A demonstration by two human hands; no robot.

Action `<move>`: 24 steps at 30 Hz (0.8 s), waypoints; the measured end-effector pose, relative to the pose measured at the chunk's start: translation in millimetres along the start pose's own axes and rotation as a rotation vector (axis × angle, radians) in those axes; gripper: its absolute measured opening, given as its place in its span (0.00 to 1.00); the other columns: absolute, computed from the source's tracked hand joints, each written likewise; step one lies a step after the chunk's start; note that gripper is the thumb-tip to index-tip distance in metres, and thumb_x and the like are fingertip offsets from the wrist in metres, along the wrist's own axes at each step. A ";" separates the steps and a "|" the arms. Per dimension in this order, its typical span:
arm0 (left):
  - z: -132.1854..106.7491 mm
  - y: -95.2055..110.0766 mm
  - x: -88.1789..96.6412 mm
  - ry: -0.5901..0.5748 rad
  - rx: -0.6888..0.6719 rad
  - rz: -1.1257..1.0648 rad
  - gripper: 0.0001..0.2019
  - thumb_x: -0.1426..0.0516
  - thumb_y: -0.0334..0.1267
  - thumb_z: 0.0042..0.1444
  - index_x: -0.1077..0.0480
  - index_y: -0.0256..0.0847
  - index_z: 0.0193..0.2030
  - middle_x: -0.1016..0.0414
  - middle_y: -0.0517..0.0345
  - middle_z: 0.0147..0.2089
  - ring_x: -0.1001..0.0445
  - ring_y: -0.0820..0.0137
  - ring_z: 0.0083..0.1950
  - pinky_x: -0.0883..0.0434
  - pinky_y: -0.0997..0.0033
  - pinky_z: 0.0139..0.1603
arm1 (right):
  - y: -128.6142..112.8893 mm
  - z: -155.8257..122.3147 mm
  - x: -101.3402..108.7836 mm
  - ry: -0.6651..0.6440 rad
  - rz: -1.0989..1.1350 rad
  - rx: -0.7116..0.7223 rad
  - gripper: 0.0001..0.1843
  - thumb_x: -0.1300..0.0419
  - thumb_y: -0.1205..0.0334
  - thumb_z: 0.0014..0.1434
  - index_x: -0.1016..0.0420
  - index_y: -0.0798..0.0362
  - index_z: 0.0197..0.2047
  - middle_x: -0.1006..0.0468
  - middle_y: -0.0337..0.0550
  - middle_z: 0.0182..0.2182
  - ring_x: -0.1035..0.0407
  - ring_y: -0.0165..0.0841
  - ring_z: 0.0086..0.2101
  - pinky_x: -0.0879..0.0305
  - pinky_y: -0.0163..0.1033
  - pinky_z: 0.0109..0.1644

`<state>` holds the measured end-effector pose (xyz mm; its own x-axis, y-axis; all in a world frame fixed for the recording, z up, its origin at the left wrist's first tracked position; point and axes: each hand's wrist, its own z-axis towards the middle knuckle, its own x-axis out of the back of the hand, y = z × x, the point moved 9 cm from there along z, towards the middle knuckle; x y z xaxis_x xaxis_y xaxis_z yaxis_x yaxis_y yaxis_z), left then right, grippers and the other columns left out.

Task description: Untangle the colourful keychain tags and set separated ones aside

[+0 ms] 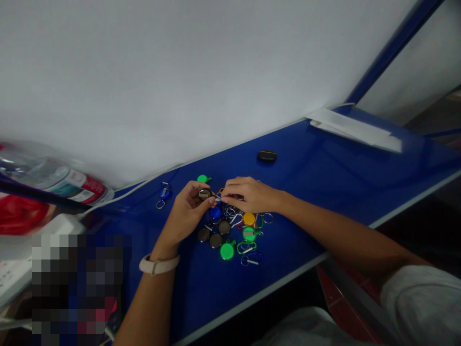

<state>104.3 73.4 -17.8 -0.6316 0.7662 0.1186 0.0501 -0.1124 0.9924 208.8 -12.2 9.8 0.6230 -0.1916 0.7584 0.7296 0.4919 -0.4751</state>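
Note:
My left hand [189, 207] is closed around a dark badge reel [205, 194] with a metal clip on its back. Thumb and fingertips of my right hand [248, 193] pinch a small shiny metal piece [218, 198] beside that reel; its exact kind is too small to make out. Below both hands lies a pile of badge reels and clips: a blue reel [215, 213], several dark reels [215, 240], a yellow reel [248, 219] and green reels [227, 251]. Carabiners [247, 248] and split rings [231, 211] are mixed in, partly hidden under my right hand.
A blue carabiner with a ring [165, 193] lies left of the pile, and a green reel [202, 179] behind. On the blue table [295, 187] are a small black case [267, 156] and white papers [355, 129]. A bottle [68, 180] and white power strip [21, 264] stand left.

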 end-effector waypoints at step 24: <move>-0.6 1.2 1.5 0.020 -0.011 0.047 0.16 0.33 0.41 0.56 0.32 0.42 0.44 0.24 0.60 0.35 0.23 0.69 0.35 0.26 0.68 0.39 | 5.5 -1.2 -3.1 -0.007 -0.020 -0.029 0.11 0.45 0.63 0.71 0.22 0.58 0.41 0.24 0.43 0.34 0.32 0.30 0.34 0.36 0.38 0.43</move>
<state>102.9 74.0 -16.5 -0.6438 0.7472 0.1647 0.0718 -0.1553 0.9853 211.2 -10.0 4.3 0.6061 -0.1950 0.7711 0.7498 0.4635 -0.4722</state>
